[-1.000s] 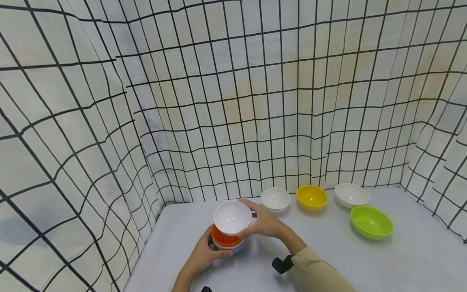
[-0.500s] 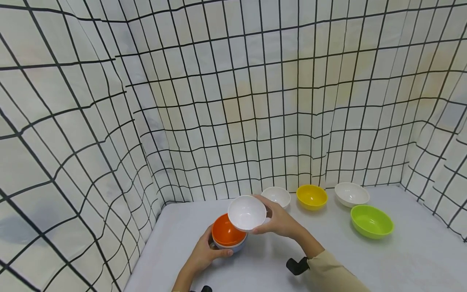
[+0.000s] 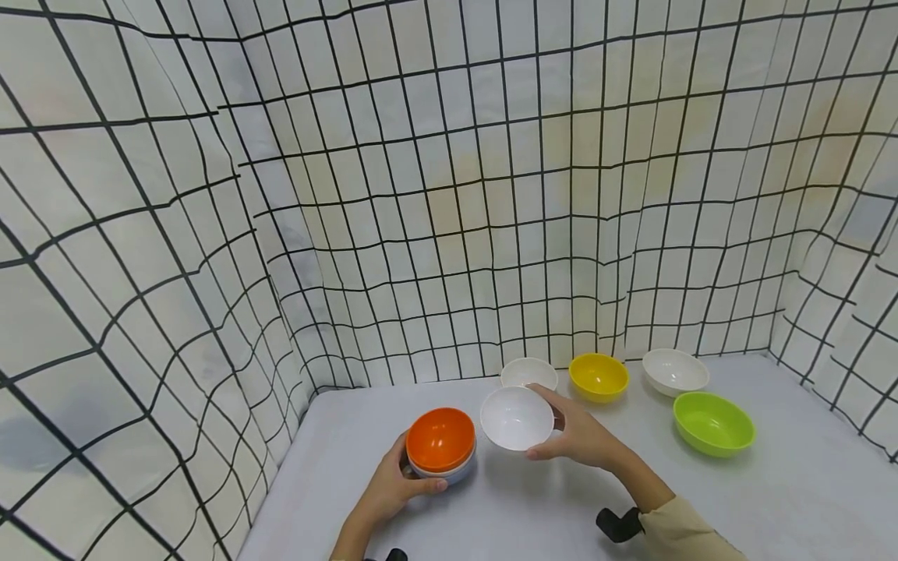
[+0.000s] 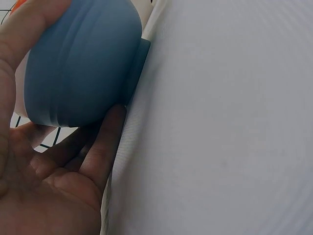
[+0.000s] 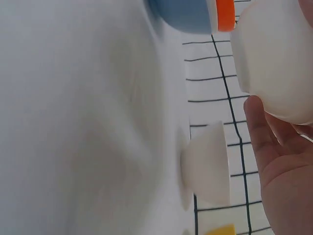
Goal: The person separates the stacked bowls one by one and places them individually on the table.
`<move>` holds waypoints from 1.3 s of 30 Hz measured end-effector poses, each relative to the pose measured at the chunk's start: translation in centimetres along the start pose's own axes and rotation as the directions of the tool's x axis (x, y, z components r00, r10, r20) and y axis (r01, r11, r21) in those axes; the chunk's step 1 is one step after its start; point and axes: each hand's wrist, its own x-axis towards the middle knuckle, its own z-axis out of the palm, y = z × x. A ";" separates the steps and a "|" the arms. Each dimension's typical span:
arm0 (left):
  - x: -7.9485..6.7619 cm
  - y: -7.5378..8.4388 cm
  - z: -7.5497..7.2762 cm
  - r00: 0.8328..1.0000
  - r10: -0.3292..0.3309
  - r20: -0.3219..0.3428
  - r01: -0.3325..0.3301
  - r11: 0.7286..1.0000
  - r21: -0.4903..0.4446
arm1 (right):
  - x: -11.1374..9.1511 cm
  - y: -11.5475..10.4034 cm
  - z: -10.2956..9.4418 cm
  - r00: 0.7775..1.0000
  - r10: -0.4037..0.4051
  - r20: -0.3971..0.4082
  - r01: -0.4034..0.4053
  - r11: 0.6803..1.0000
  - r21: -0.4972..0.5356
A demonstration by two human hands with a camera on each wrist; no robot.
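My left hand [image 3: 391, 485] grips the side of a nested stack, its thumb and fingers around the blue bowl [image 4: 88, 63] at the bottom. An orange bowl [image 3: 440, 440] sits on top, and a thin white rim shows between the two. The stack stands on the table. In my right hand [image 3: 591, 438], a white bowl [image 3: 515, 419] is held by its right side between thumb and fingers. It hangs above the table just right of the stack, tilted toward me. The right wrist view shows the held bowl's outside clear of the tabletop.
Behind the held bowl stands another white bowl [image 3: 528, 372], partly covered by it. Farther right are a yellow bowl [image 3: 599, 378], a third white bowl [image 3: 675, 372] and a green bowl [image 3: 714, 425]. A black-gridded white curtain [image 3: 449, 234] encloses the white table [image 3: 561, 514].
My right hand has lifted the white bowl off the orange one and carried it to the right, uncovering the orange bowl. My left hand stays on the stack.
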 end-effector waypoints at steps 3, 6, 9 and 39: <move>0.1 -0.1 0.0 1.000 -0.007 0.000 0.007 1.000 -0.011 | -0.8 0.8 -0.9 1.000 0.021 0.005 -0.021 1.000 -0.010; 0.1 0.1 0.0 1.000 -0.008 0.000 0.008 1.000 -0.017 | -1.5 1.6 -1.8 0.999 0.036 0.008 -0.036 0.999 -0.008; 0.1 0.3 0.0 1.000 -0.008 -0.002 0.008 1.000 -0.017 | -2.2 2.3 -2.6 0.999 0.050 0.001 -0.050 0.998 -0.026; 0.1 0.1 0.0 1.000 -0.024 0.010 0.024 0.999 -0.030 | -6.4 6.2 -7.7 0.978 0.205 -0.047 -0.209 0.970 -0.124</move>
